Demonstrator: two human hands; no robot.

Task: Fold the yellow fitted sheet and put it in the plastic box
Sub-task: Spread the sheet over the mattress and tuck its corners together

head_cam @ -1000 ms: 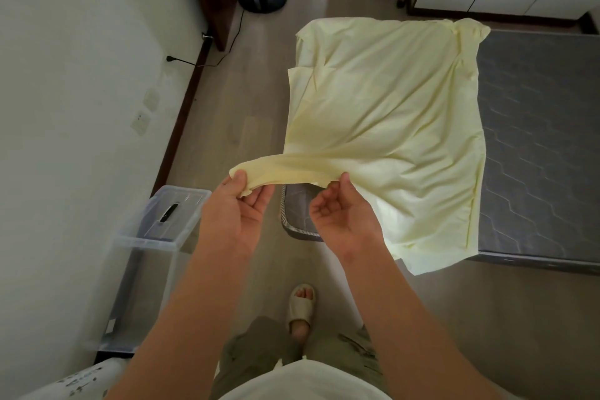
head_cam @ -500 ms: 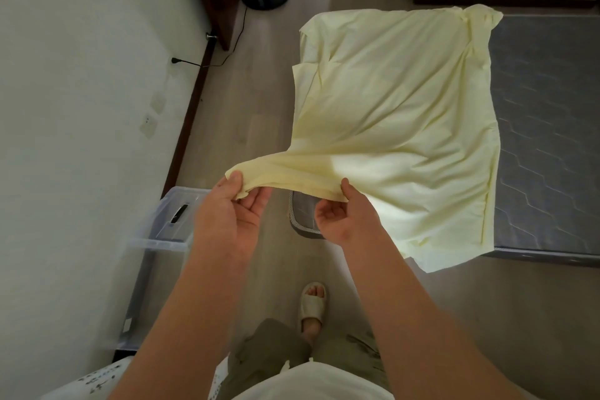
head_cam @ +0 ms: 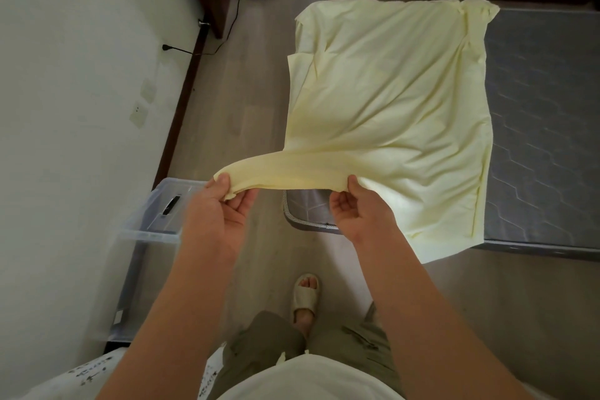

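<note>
Head view, looking down past two bare forearms. Left hand [head_cam: 220, 211] pinching the bunched near corner of the yellow sheet [head_cam: 389, 101] between thumb and curled fingers. Right hand [head_cam: 357, 208] pinching the same edge a little further along, thumb on top, fingers curled beneath. Between the two grips, a raised, taut band of cloth. Beyond it, the rest of the sheet spread over the grey mattress [head_cam: 535, 107], seemingly part-folded, with one flap hanging off the near side toward the floor. Clear plastic box [head_cam: 152, 230] down by the wall, below and to the left of the left hand, well apart from the bulk of the sheet; hard to tell whether lidded.

Probably mid-fold, drawing this corner across.

Risks from here, as judged:
- Dragging the whole sheet off the mattress by tugging on one corner alone, and so undoing the layers lying there.
- Losing the edge through light thumb pinches on slack cloth.
- Skewing the fold through uneven pull between the hands, ending with a bundle too bulky for the box.
- Trailing the hanging flap onto the floor near the slippered foot [head_cam: 303, 295].
</note>
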